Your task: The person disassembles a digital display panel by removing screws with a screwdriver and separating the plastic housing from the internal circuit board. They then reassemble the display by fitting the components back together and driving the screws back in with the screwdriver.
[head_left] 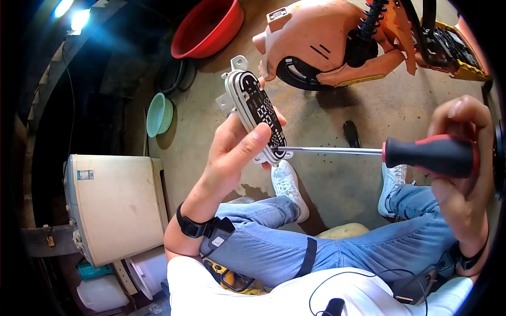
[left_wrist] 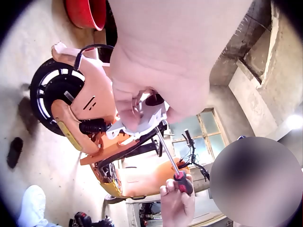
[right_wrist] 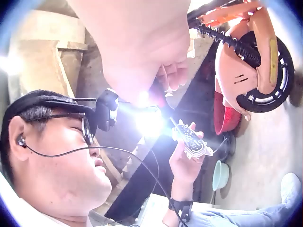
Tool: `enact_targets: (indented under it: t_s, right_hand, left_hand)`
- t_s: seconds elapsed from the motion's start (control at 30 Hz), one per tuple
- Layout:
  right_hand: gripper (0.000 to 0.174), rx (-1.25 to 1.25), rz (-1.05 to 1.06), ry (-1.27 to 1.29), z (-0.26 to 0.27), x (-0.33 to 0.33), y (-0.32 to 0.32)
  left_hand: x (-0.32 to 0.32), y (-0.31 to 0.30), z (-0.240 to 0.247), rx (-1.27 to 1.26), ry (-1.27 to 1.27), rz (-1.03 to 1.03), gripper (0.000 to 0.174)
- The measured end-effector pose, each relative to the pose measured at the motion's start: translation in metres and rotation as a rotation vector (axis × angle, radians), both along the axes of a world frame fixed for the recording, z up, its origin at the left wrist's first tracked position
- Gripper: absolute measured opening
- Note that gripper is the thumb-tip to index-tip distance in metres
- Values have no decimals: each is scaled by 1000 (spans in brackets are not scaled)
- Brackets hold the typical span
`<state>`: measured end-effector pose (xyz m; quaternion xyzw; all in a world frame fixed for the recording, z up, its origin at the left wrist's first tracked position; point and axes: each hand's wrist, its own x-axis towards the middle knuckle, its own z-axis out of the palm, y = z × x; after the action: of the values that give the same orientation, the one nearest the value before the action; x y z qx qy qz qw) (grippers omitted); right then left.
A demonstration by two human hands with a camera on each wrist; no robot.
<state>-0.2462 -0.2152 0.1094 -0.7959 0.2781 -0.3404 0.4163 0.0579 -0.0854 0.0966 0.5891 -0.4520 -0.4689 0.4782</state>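
My left hand [head_left: 229, 155] holds up an oval panel [head_left: 261, 108] with a white housing, mounting tabs and a black, circuit-board-like face. The thumb presses on its face while the fingers support it from behind. On the right, my right hand [head_left: 463, 192] grips a screwdriver [head_left: 427, 156] by its black and red handle. Its metal shaft reaches left, with the tip at the panel's lower end, below the left thumb. From the left wrist view, the white housing [left_wrist: 144, 118] shows its underside, mostly covered by fingers. The right wrist view shows the panel [right_wrist: 190, 140] face up in the left hand.
An orange scooter [head_left: 321, 42] stands on the concrete floor ahead. Behind are a red basin [head_left: 232, 23] and a pale green basin [head_left: 159, 116]. At the left is a white washing-machine-like appliance [head_left: 118, 205]. The person's legs [head_left: 274, 242] are below the hands.
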Motion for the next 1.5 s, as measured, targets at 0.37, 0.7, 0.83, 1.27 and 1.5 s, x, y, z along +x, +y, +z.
enact_targets:
  t_s: [0.37, 0.7, 0.83, 1.27, 1.5]
  right_hand:
    - [88, -94, 45, 40, -5, -6, -7]
    - [70, -172, -71, -54, -5, 13, 2]
    - [64, 5, 129, 168, 17, -17, -14]
    - [71, 90, 29, 230, 7, -18, -9]
    - [63, 95, 89, 270, 8, -27, -16]
  left_hand:
    - [-2, 0, 0, -4, 1, 17, 73]
    - [-2, -1, -1, -6, 23, 44, 72]
    - [-3, 0, -1, 3, -3, 29, 73]
    - [-4, -1, 0, 15, -16, 46, 73]
    - [-3, -2, -2, 15, -3, 50, 73]
